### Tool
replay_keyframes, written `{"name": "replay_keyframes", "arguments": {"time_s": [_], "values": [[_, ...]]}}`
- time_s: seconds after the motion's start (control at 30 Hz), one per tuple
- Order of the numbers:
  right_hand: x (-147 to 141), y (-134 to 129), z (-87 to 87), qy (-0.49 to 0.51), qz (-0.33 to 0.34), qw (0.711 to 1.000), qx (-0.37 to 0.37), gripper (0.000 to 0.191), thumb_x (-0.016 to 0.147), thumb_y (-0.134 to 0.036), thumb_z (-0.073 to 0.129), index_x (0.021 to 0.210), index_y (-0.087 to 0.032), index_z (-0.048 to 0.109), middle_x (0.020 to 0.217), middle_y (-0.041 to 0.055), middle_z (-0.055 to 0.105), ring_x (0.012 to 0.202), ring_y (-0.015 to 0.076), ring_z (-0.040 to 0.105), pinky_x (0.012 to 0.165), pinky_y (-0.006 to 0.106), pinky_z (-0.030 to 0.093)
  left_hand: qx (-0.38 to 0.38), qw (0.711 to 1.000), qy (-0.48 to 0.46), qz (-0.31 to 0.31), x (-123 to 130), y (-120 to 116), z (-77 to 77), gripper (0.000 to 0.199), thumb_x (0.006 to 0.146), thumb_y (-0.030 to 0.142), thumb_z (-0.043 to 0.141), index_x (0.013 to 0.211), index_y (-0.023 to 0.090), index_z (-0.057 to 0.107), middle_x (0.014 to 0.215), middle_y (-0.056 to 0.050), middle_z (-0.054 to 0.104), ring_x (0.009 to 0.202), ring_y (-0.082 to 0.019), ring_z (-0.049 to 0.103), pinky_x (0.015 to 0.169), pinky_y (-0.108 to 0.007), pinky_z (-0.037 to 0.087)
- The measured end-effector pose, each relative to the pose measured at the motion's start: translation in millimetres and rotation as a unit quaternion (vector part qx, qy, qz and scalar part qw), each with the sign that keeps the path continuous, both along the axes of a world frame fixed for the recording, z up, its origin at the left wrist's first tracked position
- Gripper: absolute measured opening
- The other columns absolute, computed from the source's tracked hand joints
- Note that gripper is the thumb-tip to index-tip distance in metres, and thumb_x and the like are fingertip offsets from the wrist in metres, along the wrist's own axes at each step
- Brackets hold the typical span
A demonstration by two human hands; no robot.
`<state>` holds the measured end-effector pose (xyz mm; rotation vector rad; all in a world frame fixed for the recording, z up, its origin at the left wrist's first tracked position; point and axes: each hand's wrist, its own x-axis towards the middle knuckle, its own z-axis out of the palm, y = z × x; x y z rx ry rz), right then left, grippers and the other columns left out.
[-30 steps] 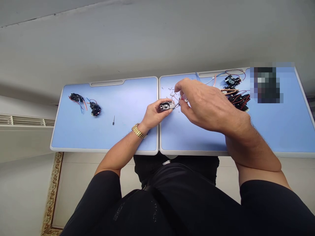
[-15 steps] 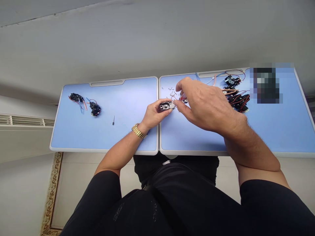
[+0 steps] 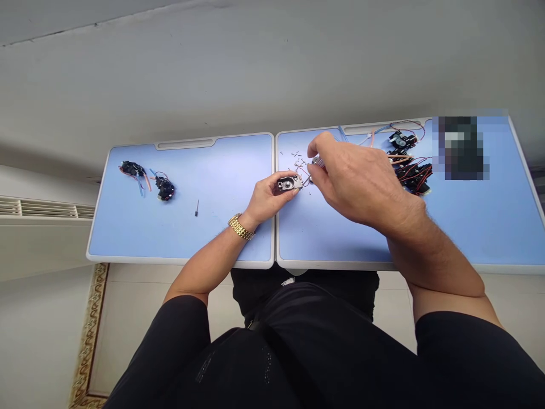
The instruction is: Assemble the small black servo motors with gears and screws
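My left hand (image 3: 264,200), with a gold watch on its wrist, is closed on a small grey-and-black mechanical part (image 3: 288,183) with a round metal centre. Between the thumb and fingers of my right hand (image 3: 347,173) is a small screwdriver (image 3: 316,162) with a silvery handle. Its thin shaft slants down to the right end of the part; whether the tip sits on a screw is too small to tell. Several loose screws (image 3: 298,159) lie scattered on the blue table just beyond the part. My right palm hides some of the table behind it.
Black wired assemblies (image 3: 411,176) lie to the right of my right hand, near a pixelated dark object (image 3: 462,147). Two more black assemblies (image 3: 164,187) and a thin dark pin-like tool (image 3: 196,209) are on the left table (image 3: 221,227). A seam divides the two tables.
My right thumb and fingers have closed around the screwdriver's handle, and its shaft now shows at the part's right end. My left hand and the part have stayed nearly still.
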<state>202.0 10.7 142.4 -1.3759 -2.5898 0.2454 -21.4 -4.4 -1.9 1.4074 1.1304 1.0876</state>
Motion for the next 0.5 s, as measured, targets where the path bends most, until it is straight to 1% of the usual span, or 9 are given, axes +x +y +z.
{"name": "replay_keyframes", "arguments": {"time_s": [0.13,0.33,0.5], "values": [[-0.3,1.3,0.7,-0.003,-0.003,1.000,0.012,0.039,0.110,-0.029,0.040,0.140,-0.018,0.062,0.099,0.0122,0.077,0.088,0.0286,0.066,0.072,0.037,0.036,-0.009,1.000,-0.002,-0.005,-0.2,-0.2,1.1,0.050,0.087,0.047,0.094,0.128,0.022,0.079,0.115,-0.008,0.083,0.099,-0.020,0.078,0.097,-0.038,0.067],[1.2,1.9,1.3,-0.010,-0.010,1.000,0.011,0.041,0.109,-0.029,0.040,0.140,-0.017,0.063,0.101,0.0130,0.078,0.085,0.0277,0.065,0.069,0.037,0.034,-0.011,1.000,-0.004,-0.010,0.3,-0.7,1.5,0.049,0.088,0.045,0.094,0.129,0.021,0.079,0.119,-0.009,0.083,0.106,-0.021,0.079,0.105,-0.040,0.065],[2.6,1.1,5.5,-0.007,-0.014,1.000,0.015,0.042,0.109,-0.029,0.038,0.139,-0.017,0.066,0.098,0.0118,0.080,0.083,0.0270,0.065,0.068,0.037,0.031,-0.010,1.000,-0.005,-0.007,0.0,0.0,0.2,0.051,0.088,0.047,0.094,0.128,0.020,0.079,0.120,-0.010,0.084,0.106,-0.021,0.079,0.105,-0.040,0.065]]}}
